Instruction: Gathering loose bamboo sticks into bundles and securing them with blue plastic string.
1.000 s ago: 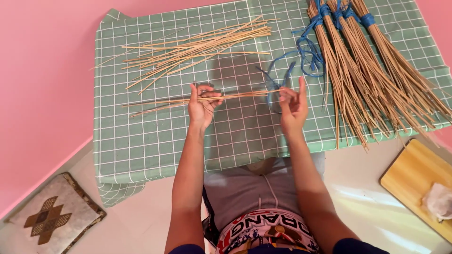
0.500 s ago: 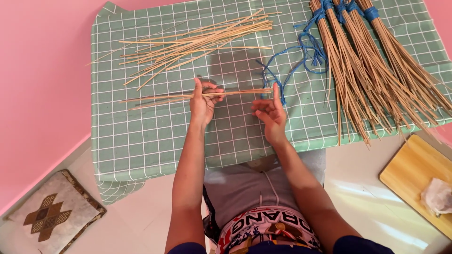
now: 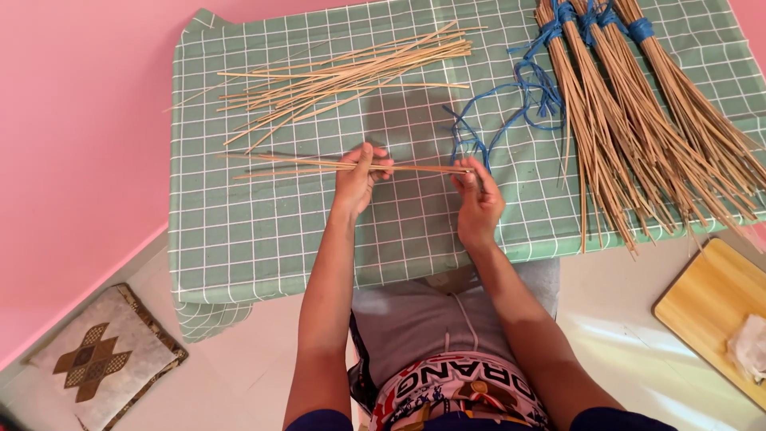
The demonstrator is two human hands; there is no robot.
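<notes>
No packages, labels, signs or screens in view. Nearest thing to one is the printed lettering on the person's shirt, at the bottom edge between the forearms: a curved band of large white letters on red, with small coloured figures beneath.
</notes>
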